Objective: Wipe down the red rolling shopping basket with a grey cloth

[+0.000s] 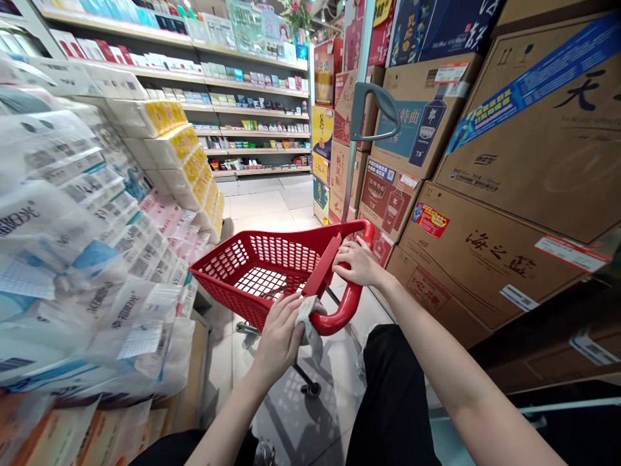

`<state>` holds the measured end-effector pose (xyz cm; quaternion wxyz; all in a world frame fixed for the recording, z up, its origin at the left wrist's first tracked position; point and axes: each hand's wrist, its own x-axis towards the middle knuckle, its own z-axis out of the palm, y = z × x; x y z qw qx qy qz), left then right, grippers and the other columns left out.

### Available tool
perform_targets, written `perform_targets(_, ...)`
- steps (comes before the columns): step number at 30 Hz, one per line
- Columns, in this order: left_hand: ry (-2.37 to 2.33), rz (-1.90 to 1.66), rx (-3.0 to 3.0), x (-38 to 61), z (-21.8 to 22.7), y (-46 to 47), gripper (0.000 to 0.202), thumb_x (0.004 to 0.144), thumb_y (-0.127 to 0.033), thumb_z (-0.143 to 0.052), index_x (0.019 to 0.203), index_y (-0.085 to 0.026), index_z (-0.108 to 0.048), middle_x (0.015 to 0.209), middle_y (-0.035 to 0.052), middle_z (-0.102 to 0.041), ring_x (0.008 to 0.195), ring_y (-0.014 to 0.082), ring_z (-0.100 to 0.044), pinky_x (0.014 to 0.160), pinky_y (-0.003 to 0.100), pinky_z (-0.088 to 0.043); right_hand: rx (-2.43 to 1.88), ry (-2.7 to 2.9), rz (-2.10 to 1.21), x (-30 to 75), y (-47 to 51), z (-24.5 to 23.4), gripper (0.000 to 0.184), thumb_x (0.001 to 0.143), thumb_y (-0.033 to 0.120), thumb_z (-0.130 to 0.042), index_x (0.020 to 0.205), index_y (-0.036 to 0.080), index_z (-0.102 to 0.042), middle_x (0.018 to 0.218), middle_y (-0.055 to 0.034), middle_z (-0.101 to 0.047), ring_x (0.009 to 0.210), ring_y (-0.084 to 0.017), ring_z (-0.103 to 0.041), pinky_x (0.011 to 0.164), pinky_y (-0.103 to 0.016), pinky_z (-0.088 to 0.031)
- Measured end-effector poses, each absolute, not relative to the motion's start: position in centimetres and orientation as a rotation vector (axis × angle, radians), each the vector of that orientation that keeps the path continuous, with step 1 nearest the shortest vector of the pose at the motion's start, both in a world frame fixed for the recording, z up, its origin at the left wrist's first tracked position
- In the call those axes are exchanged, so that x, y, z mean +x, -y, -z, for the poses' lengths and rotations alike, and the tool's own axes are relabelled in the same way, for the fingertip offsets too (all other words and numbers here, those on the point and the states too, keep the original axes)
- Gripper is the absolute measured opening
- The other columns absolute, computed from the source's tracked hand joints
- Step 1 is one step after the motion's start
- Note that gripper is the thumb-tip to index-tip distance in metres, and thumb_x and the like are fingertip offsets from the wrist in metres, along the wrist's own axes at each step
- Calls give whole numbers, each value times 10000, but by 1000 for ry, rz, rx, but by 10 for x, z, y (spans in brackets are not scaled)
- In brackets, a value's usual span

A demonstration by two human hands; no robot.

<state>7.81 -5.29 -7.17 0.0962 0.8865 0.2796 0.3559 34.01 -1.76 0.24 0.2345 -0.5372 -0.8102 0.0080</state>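
While the right hand [358, 261] clamps the far end of the basket's [228, 275] red handle [347, 304], steadying it, the left hand [280, 336] is closed on a white cloth [306, 320], pressing it to the handle's near corner. The basket stands on wheels in the aisle, between tissue packs [72, 213] and stacked cartons [490, 181].

Both hands forward: left hand [280, 333] and right hand [358, 261], fingers curled.

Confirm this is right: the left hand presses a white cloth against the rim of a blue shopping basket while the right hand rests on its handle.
Not quite. The head view shows the shopping basket is red, not blue. The rest holds: the left hand presses a white cloth against its rim while the right hand rests on the handle.
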Motion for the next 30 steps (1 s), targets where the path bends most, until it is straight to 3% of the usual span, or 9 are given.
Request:
perform_targets(6, -812, -982, 2601, 56, 82, 25, 367, 935, -285, -351, 1238, -194, -538, 1259, 94, -580, 1217, 216, -484, 1055, 412, -377, -1389, 2288, -65, 352, 22, -6, 173, 867, 316, -526, 825, 267, -686, 942, 9, -682, 1112, -211, -490, 1103, -500, -118)
perform_targets(13, -1069, -926, 2476, 31, 85, 1, 343, 936, -372, -359, 1106, -191, -596, 1193, 89, -578, 1108, 202, -528, 953, 358, -444, -1379, 2295, -93, 357, 21, -4, 179, 866, 320, -531, 793, 280, -690, 932, 21, -681, 1133, -209, -484, 1113, -510, -87)
perform_targets(19, -1380, -1352, 2238, 54, 45, 18, 291, 929, -374, -377, 897, -182, -594, 936, 58, -555, 903, 186, -539, 825, 323, -446, -1373, 2290, -57, 355, 20, -4, 161, 858, 330, -552, 786, 284, -689, 929, 28, -681, 1112, -200, -498, 1125, -503, -57)
perform_targets(25, -873, -965, 2483, 85, 49, 54, 283, 929, -289, -376, 1109, -188, -570, 1059, 79, -614, 1000, 202, -547, 876, 342, -443, -1389, 2290, -61, 355, 18, -3, 166, 863, 327, -545, 803, 284, -694, 924, 19, -679, 1100, -204, -500, 1121, -508, -72)
perform_targets(30, -758, -1026, 2658, 78, 80, 60, 357, 906, -218, -413, 1252, -187, -497, 1221, 110, -565, 1161, 230, -484, 994, 413, -381, -1379, 2291, -84, 355, 22, -5, 173, 867, 324, -538, 800, 286, -693, 926, 22, -679, 1103, -202, -500, 1123, -494, -68)
